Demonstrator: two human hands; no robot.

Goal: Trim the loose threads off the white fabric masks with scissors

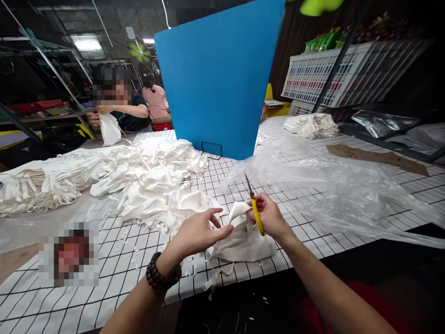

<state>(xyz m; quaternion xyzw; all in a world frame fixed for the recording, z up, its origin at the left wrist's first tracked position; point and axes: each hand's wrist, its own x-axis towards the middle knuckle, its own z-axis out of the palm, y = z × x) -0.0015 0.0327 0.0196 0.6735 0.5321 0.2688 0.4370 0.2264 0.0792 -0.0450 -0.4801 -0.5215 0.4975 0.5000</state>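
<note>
My right hand [269, 215] is closed around yellow-handled scissors [257, 215], whose dark blades point up and away from me. A raised fold of a white cloth piece [243, 248] meets the fingertips of that hand; whether they pinch it is hard to see. My left hand [200, 232], with a dark beaded bracelet at the wrist, is at the left of this cloth, its thumb and fingers apart. The cloth lies near the table's front edge, with a thin strap hanging toward the edge. Beyond my left hand spreads a heap of similar white cloth pieces [149, 181].
A blue board [219, 79] stands upright on the grid-patterned table cover [139, 273]. Clear plastic sheeting [313, 185] covers much of the right side. Bundled white pieces [38, 181] lie far left. Across the table, a person [134, 116] holds white cloth. White crates [323, 74] are stacked back right.
</note>
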